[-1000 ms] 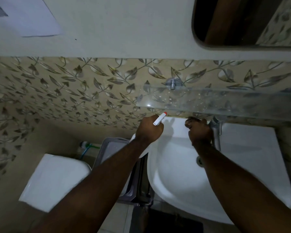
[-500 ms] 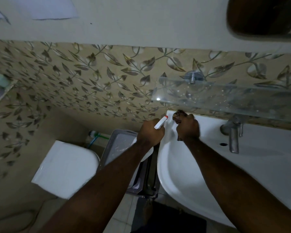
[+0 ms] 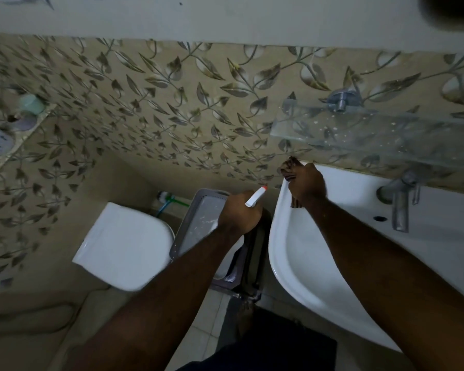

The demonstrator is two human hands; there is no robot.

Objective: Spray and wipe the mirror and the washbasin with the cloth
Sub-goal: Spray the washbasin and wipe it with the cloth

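Observation:
The white washbasin (image 3: 300, 263) fills the right of the view. My right hand (image 3: 306, 183) grips a dark cloth (image 3: 288, 167) bunched against the basin's back left corner, where the rim meets the tiled wall. My left hand (image 3: 239, 212) holds a white spray bottle (image 3: 256, 196) with a red-tipped nozzle, just left of the basin's rim; most of the bottle is hidden under the hand. Only a dark corner of the mirror (image 3: 450, 9) shows at the top right.
A metal tap (image 3: 398, 204) stands on the basin's back ledge. A glass shelf (image 3: 373, 135) juts out above it. A grey bin (image 3: 198, 223) and a white toilet (image 3: 126, 245) sit to the left, with items on a tiled ledge (image 3: 16, 135) at far left.
My right hand has slid the cloth leftward along the basin's back rim, from near the tap to the left corner. The left hand kept the bottle beside the basin. The view panned left.

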